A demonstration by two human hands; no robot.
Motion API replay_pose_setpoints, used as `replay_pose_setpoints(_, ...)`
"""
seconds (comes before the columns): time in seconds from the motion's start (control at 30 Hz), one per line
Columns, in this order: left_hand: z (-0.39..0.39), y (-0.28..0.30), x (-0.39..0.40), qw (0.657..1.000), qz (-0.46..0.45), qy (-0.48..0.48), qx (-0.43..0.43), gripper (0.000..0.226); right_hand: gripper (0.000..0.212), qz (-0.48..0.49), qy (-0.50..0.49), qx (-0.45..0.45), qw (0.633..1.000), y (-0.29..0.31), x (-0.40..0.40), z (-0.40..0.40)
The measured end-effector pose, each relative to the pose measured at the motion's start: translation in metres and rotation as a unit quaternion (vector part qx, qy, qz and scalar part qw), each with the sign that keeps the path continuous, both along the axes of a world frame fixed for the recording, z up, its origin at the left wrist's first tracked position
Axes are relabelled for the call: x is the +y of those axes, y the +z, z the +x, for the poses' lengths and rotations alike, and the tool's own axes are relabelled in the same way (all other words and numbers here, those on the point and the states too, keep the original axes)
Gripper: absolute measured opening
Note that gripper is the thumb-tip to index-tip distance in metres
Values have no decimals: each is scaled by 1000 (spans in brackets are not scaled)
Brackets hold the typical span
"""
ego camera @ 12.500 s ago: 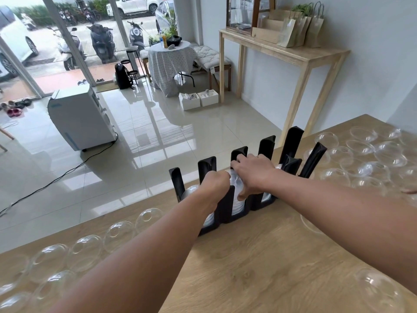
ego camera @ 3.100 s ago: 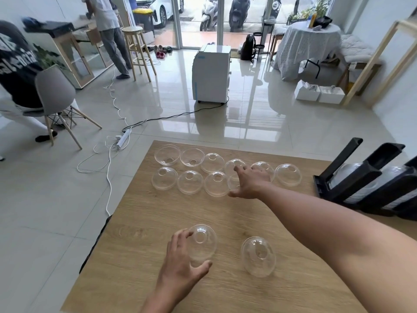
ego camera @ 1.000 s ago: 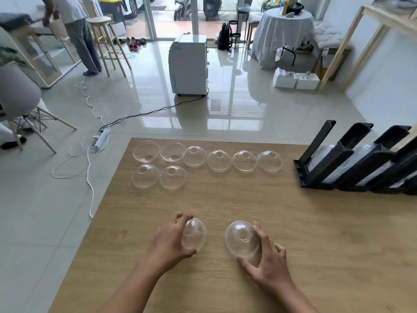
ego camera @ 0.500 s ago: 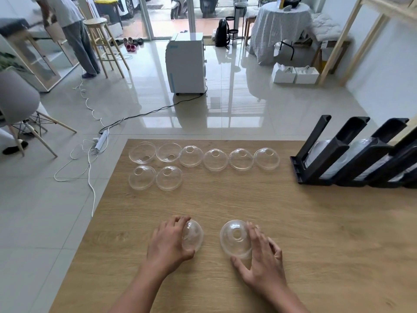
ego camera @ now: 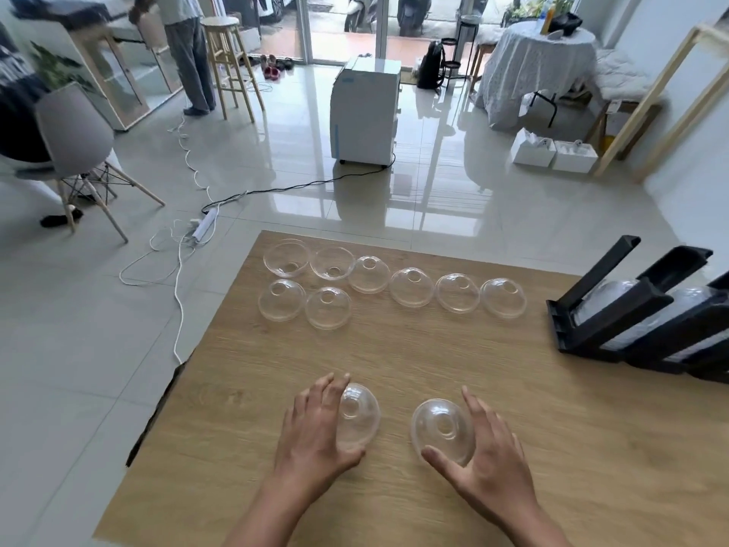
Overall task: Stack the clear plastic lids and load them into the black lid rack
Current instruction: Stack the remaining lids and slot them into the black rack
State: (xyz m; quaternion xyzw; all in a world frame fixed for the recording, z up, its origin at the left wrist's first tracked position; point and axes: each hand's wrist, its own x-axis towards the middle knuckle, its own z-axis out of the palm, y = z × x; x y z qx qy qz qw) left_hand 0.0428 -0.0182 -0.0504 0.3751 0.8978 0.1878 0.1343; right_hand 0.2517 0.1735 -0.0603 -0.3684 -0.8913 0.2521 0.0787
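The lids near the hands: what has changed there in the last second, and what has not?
The right hand has opened off its lid stack, fingers now straight beside it. The left hand still cups its own lid stack. The loose lids and the black rack are unchanged.

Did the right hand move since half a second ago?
Yes. The right hand has opened and pulled slightly back from the lid it was pressed against, while that lid sits at the same spot on the table.
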Motion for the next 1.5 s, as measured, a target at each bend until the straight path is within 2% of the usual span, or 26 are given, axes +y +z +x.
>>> replay_pose_setpoints(0.07, -1, -2, -8, 1000, 5, 5, -5, 111, 119, -14, 24, -5, 1000, -1, 0, -6)
replay_pose_setpoints(0.23, -6, -6, -19, 1000, 20, 8, -5, 106, 94, -32, 27, 25, 999, -11, -9, -10)
replay_pose_setpoints(0.4, -8, -10, -14, 999, 25, -22, -3, 104, 94, -71, 51, 40, 995, -14, -15, -11)
replay_pose_setpoints(0.67, -9, -20, -6, 996, 54, -60, -44, 99, 90, -110, 91, -3, 990, -22, -18, -13)
replay_pose_setpoints(0.83, -12, -25, -4, 995, 59, -62, -52, 98, 85, -80, 111, -19, 990, -30, -17, -13)
replay_pose_setpoints(0.97, -17, -23, -3, 994, 51, -68, -67, 101, 95, -40, 108, -19, 993, -32, -22, -14)
replay_pose_setpoints(1.17, -18, -22, -3, 991, 59, -74, -94, 99, 81, -2, 101, -33, 994, -30, -29, -14)
replay_pose_setpoints(1.33, -17, -17, 0, 989, 66, -65, -115, 98, 86, 53, 107, -109, 987, -29, -22, -15)
replay_pose_setpoints(1.4, -17, -15, 1, 988, 62, -60, -126, 98, 93, 45, 114, -110, 986, -31, -20, -15)
replay_pose_setpoints(1.5, -18, -9, 2, 988, 54, -51, -135, 102, 92, 10, 120, -96, 988, -36, -18, -10)
